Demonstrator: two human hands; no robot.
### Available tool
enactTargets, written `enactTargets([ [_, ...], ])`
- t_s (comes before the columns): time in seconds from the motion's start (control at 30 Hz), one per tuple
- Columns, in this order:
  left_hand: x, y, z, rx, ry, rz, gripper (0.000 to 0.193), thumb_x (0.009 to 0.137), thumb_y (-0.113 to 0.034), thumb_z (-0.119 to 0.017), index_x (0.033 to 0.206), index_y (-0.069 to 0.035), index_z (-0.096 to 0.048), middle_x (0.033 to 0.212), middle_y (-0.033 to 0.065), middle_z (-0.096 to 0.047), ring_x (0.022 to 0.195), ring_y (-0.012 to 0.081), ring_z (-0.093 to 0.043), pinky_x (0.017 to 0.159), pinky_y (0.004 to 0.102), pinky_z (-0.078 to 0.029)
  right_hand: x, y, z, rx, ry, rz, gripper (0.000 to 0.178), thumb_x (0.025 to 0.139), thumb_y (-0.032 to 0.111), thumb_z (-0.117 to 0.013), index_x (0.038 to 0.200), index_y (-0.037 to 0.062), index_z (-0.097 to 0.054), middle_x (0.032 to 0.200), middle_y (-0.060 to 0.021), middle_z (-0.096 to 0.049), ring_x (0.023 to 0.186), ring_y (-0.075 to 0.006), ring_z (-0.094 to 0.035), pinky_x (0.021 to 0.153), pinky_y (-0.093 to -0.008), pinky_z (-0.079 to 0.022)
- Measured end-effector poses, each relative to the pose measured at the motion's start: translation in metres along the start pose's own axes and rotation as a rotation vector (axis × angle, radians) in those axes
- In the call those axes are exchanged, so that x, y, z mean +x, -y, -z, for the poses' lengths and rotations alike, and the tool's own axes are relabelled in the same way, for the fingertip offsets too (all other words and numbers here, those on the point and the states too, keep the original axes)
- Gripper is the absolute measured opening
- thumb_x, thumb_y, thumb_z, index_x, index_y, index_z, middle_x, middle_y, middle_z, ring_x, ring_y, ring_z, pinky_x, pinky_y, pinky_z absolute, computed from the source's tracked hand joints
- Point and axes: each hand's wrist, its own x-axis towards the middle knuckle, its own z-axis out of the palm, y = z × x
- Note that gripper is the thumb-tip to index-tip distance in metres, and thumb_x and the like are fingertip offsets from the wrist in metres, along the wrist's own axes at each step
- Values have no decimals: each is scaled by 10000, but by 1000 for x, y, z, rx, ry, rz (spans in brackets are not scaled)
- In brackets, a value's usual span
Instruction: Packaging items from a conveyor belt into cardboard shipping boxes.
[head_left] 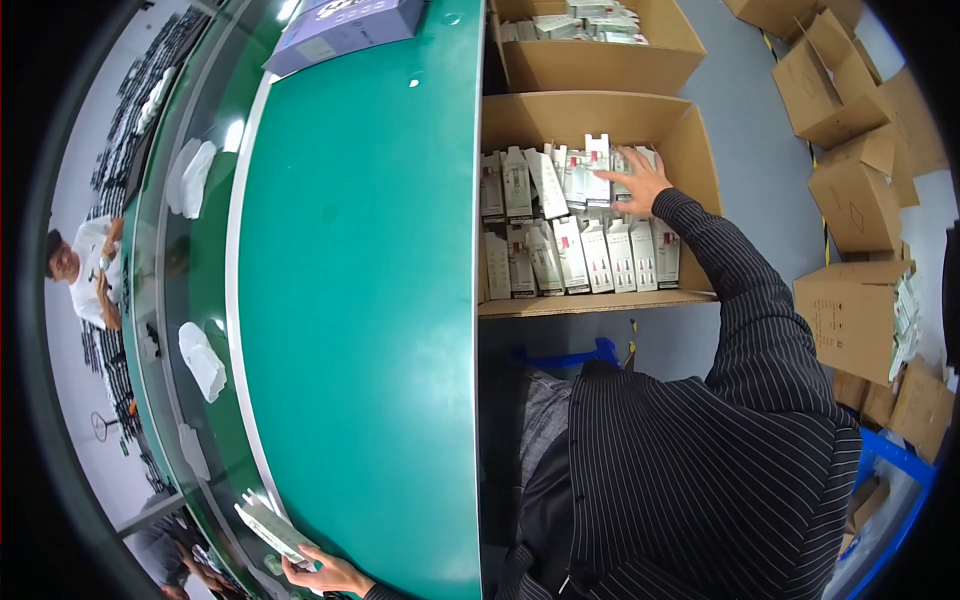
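Observation:
My left hand (pixel 328 573), at the bottom left, grips a slim white carton (pixel 272 527) with open end flaps, over the edge of the green tabletop (pixel 360 300). My right hand (pixel 643 184) reaches into a large cardboard box (pixel 600 108) of upright small white cartons (pixel 592 258). Its fingers are spread over the back row, the tips touching a white carton with a red mark (pixel 597 160) that stands higher than its neighbours. Several cartons have their top flaps up. The palm hides part of the back row at the right.
Another cardboard box (pixel 600 70) of cartons stands beyond. A purple box (pixel 345 35) lies at the table's far end. White crumpled pieces (pixel 202 362) rest on the line at the left, where a person (pixel 92 265) sits across. Brown boxes (pixel 850 195) crowd the right floor.

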Motion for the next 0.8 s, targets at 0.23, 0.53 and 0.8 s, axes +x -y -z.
enactTargets([
  [0.23, -13, -41, -7, -140, -9, -178, 447, 1024, -317, -660, 1291, 30, -564, 1225, 163, -598, 1080, 297, -595, 950, 411, -492, -17, 31, 11, 381, -470, -60, 461, 902, 265, -703, 1352, 198, -629, 1463, -199, -513, 1341, -390, -506, 1145, -438, -407],
  [0.53, -23, -185, -2, -486, 116, -346, 509, 1021, -371, -642, 1341, 1, -505, 1257, 136, -554, 1088, 250, -553, 915, 388, -470, -103, 189, 157, 1167, -710, 323, 164, 910, 62, -713, 1066, 14, -728, 1053, -122, -749, 882, -221, -738, 818, -337, -593],
  [0.8, -47, -352, 8, -820, 396, -714, 744, 813, -177, -860, 1364, -84, -369, 1242, 197, -507, 1089, 326, -555, 922, 408, -473, -167, 302, 196, 1549, -309, 573, 639, 836, 339, -877, 1167, 24, -430, 1070, -107, -553, 932, -181, -624, 746, -318, -576],
])
